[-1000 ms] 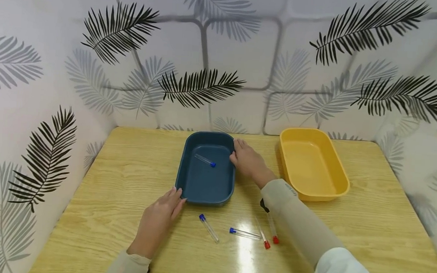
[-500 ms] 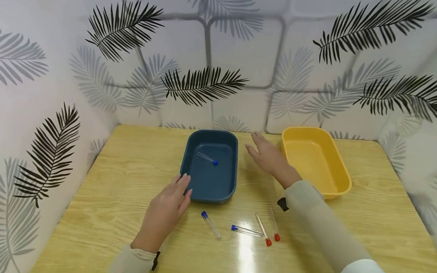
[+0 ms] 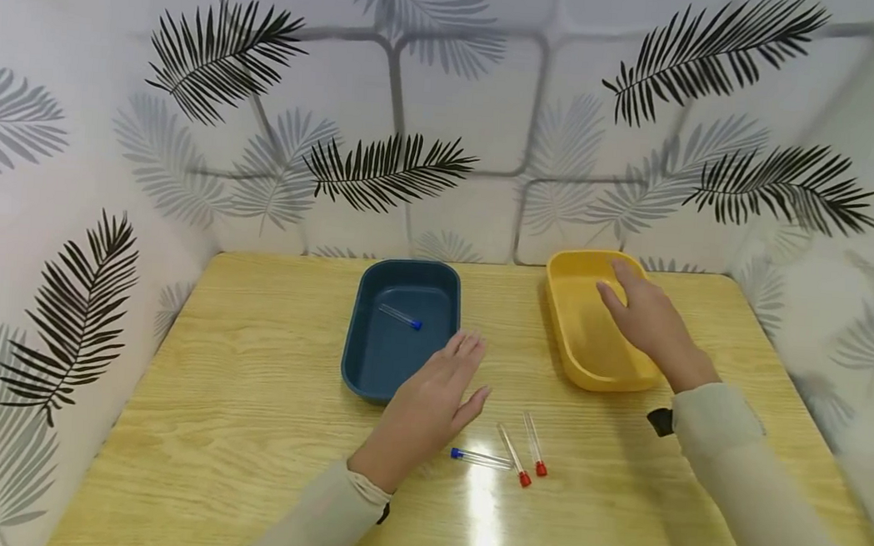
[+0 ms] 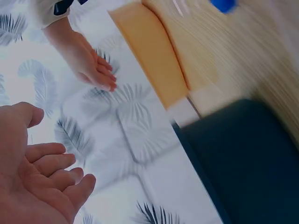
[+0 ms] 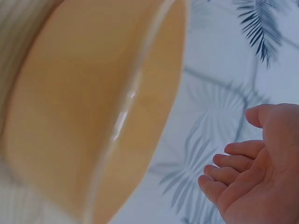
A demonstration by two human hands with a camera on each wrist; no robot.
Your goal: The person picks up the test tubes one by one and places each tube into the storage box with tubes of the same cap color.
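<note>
My left hand (image 3: 425, 406) hovers over the near right corner of the dark blue tray (image 3: 382, 366), fingers extended and holding nothing. Its relaxed fingers also show in the left wrist view, where the palm (image 4: 42, 182) faces the camera. Over the right side of the yellow tray (image 3: 579, 336) is my right hand (image 3: 652, 320), thumb apart from the fingers. The right wrist view shows that bare palm (image 5: 261, 172) beside the yellow wall (image 5: 70, 107). A clear test tube with a blue cap (image 3: 401, 317) lies inside the blue tray.
On the wooden table (image 3: 249, 395) lie another blue-capped test tube (image 3: 481, 459) and two red-capped ones (image 3: 513, 455), close together in front of the trays. A leaf-patterned wall (image 3: 478, 100) stands behind the table.
My right hand has left the blue tray's right rim and moved right, over the yellow tray. My left hand has shifted rightward from the blue tray's left rim, covering one loose blue-capped tube.
</note>
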